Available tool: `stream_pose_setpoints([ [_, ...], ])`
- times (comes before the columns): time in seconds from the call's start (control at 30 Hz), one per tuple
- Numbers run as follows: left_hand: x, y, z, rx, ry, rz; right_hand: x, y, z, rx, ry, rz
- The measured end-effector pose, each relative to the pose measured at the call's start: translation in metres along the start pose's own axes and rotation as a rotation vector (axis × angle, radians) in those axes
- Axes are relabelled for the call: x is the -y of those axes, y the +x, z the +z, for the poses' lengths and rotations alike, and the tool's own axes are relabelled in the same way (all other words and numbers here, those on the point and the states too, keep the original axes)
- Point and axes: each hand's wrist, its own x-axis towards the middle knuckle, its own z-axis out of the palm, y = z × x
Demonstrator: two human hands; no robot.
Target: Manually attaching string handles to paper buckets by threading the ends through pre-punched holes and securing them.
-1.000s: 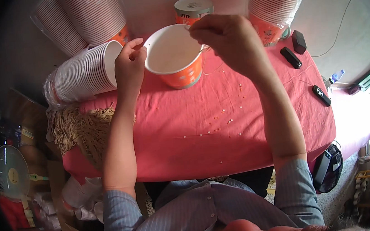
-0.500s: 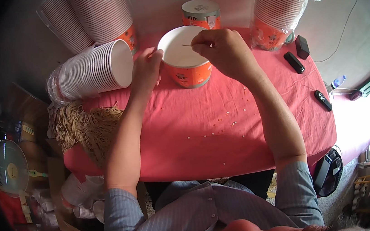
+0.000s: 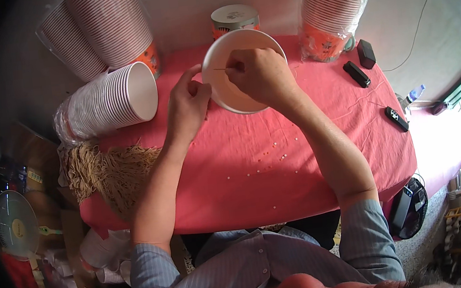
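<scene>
The right hand (image 3: 259,75) is closed, pinching a thin stick (image 3: 221,69) between the fingertips, and it lies over the mouth of a white paper bowl (image 3: 224,90). The left hand (image 3: 187,104) grips the left rim of this bowl with thumb and fingers and holds it tilted toward the person. Behind the bowl stands a small round can (image 3: 234,18). To the left of the left hand a sleeve of stacked cups (image 3: 106,101) lies on its side on the red surface (image 3: 303,181). Small beads (image 3: 269,162) are scattered on the cloth, nearer the person than both hands.
</scene>
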Motion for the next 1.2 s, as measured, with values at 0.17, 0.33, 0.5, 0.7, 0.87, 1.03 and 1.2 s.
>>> stream_pose_setpoints([
  [0.17,0.004,0.001,0.002,0.004,0.043,0.035,-0.007,0.0,0.015,0.013,0.034,0.025],
  [0.33,0.002,0.002,0.004,0.018,0.097,0.07,-0.012,-0.001,0.022,0.048,0.039,0.042],
  [0.5,0.003,-0.001,0.006,0.053,0.047,0.038,-0.012,-0.001,0.026,0.014,0.019,0.016],
  [0.7,0.001,-0.003,0.008,0.047,0.036,0.022,-0.012,-0.003,0.025,0.012,0.02,-0.001],
  [0.87,0.007,-0.002,0.005,0.062,0.006,0.023,-0.008,-0.003,0.024,0.042,0.003,0.012],
  [1.03,0.003,-0.002,0.007,0.07,0.003,0.021,-0.01,-0.004,0.025,0.046,0.01,0.022],
  [1.2,0.005,-0.001,0.007,0.066,0.011,0.047,-0.008,-0.004,0.022,0.047,0.007,0.006],
])
